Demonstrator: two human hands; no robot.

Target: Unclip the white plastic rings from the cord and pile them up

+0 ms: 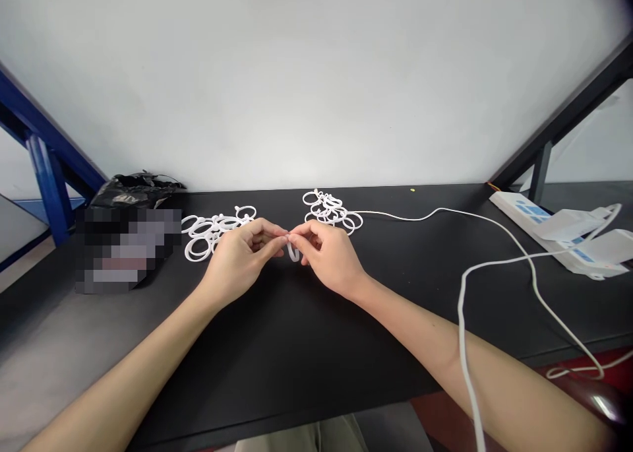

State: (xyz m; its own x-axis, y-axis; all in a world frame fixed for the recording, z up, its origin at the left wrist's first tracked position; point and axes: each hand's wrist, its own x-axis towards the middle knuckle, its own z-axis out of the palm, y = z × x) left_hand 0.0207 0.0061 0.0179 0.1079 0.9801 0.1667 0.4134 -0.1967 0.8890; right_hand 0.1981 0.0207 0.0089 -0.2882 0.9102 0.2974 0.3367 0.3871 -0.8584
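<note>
My left hand (246, 249) and my right hand (327, 251) meet fingertip to fingertip over the middle of the black table (287, 346). Between them they pinch a white plastic ring (293, 252), mostly hidden by the fingers. Just beyond my left hand lies a loose pile of white rings (200, 246) with small knobs on them. Another heap of white rings (330, 208) sits behind my right hand, close to the wall.
A black plastic bag (131, 191), partly blurred, lies at the left. On the right a white power strip (524, 214) holds white plugs. A white cable (462, 307) loops across the table and over my right forearm. Metal frame legs (47, 181) stand at the sides.
</note>
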